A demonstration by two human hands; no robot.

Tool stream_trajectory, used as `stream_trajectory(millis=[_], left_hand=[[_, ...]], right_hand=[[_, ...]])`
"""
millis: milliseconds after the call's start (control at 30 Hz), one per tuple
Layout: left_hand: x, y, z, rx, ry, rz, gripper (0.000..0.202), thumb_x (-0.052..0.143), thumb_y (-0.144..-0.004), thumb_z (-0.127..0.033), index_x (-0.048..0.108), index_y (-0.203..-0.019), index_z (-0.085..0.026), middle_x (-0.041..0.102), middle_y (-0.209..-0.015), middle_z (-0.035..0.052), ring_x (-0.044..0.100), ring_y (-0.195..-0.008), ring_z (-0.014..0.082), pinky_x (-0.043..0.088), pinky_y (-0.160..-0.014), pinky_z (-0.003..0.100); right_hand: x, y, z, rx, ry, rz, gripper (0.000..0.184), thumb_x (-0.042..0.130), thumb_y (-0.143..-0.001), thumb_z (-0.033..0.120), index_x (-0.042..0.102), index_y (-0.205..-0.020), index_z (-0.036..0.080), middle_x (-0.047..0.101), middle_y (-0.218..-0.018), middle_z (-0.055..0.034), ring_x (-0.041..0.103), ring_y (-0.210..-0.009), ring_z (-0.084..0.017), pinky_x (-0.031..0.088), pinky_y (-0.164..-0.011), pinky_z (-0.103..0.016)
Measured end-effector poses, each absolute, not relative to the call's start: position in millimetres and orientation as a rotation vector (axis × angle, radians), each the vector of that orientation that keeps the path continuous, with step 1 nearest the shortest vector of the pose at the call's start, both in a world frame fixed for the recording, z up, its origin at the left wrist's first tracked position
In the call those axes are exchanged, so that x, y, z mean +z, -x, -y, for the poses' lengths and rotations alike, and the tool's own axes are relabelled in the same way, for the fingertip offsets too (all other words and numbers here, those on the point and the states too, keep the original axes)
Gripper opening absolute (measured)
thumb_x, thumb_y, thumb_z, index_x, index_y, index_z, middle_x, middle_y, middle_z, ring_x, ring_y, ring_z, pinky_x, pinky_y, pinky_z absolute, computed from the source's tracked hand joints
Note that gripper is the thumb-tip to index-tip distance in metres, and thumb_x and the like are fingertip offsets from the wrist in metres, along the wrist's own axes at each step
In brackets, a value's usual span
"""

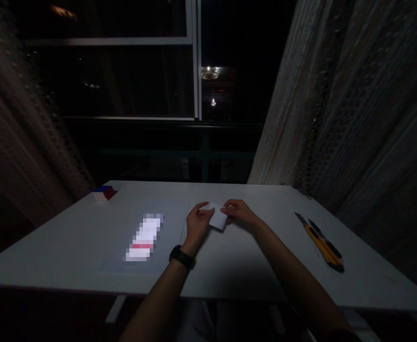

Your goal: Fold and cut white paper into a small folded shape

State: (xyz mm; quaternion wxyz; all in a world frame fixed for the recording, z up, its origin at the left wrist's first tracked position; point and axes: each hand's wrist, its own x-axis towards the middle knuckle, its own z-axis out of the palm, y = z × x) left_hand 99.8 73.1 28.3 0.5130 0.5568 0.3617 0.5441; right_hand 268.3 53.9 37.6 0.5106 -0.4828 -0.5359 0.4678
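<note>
A small white piece of paper (218, 218) is held up between my two hands, over the middle of the table. My left hand (198, 221), with a dark watch (182, 257) on its wrist, pinches the paper's left edge with the thumb on top. From the other side my right hand (240, 211) grips the upper right corner between thumb and fingers. Both hands are closed on the paper. The fingers behind it are partly hidden. Whether the piece is folded in layers I cannot tell for certain.
Left of my hands a bright, pixelated screen-like rectangle (145, 237) lies on a large white sheet (175, 223). A Rubik's-type cube (103, 193) sits at the back left of the white table (258, 275). A yellow utility knife (320, 244) and a black pen-like object (326, 239) lie right. Curtains (283, 104) flank the window.
</note>
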Motion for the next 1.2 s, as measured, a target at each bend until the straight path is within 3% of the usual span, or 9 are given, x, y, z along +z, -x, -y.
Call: stream_trajectory(millis=[167, 367, 667, 933, 1200], left_hand=[[24.8, -98.0, -76.5, 1.298, -1.426, -0.931, 0.044, 0.068, -0.065, -0.038, 0.064, -0.099, -0.01, 0.061, -0.055, 0.0016, 0.055, -0.052, 0.0126, 0.041, -0.05, 0.021], [22.3, -96.7, -77.8, 1.334, -1.525, -0.903, 0.037, 0.063, -0.071, -0.033, 0.065, -0.103, -0.014, 0.067, -0.088, 0.0088, 0.062, -0.071, 0.0163, 0.046, -0.061, 0.024], [23.4, -98.2, -77.2, 1.376, -1.487, -0.962, 0.024, 0.066, -0.066, -0.033, 0.068, -0.079, -0.013, 0.067, -0.071, 0.0063, 0.062, -0.067, 0.0165, 0.046, -0.061, 0.024], [24.5, -99.2, -73.7, 1.331, -1.459, -0.929, 0.027, 0.068, -0.064, -0.03, 0.068, -0.084, -0.013, 0.067, -0.067, 0.0046, 0.061, -0.061, 0.0141, 0.045, -0.057, 0.023], [23.2, -100.8, -73.1, 1.297, -1.402, -0.863, 0.028, 0.069, -0.063, -0.029, 0.068, -0.085, -0.012, 0.067, -0.069, 0.0057, 0.061, -0.063, 0.0146, 0.047, -0.058, 0.023]], right_hand=[[38.1, -260.6, -53.1, 1.039, 1.131, 1.26, 0.039, 0.072, -0.058, 0.044, 0.055, -0.08, 0.016, 0.06, -0.054, 0.0015, 0.055, -0.046, -0.012, 0.043, -0.045, -0.024], [41.5, -258.4, -49.3, 0.999, 1.131, 1.33, 0.038, 0.071, -0.059, 0.041, 0.058, -0.083, 0.015, 0.06, -0.056, 0.0011, 0.055, -0.049, -0.013, 0.04, -0.048, -0.024], [35.8, -255.0, -54.5, 0.826, 1.138, 1.294, 0.032, 0.068, -0.064, 0.038, 0.059, -0.085, 0.015, 0.055, -0.053, 0.0027, 0.049, -0.048, -0.011, 0.034, -0.047, -0.023], [37.3, -248.3, -56.4, 0.678, 1.152, 1.259, 0.024, 0.064, -0.066, 0.04, 0.061, -0.074, 0.017, 0.059, -0.065, -0.0005, 0.052, -0.058, -0.013, 0.038, -0.051, -0.025], [30.0, -250.0, -48.2, 0.771, 1.112, 1.357, 0.032, 0.067, -0.065, 0.038, 0.062, -0.089, 0.017, 0.06, -0.077, -0.0016, 0.055, -0.066, -0.015, 0.041, -0.055, -0.026]])
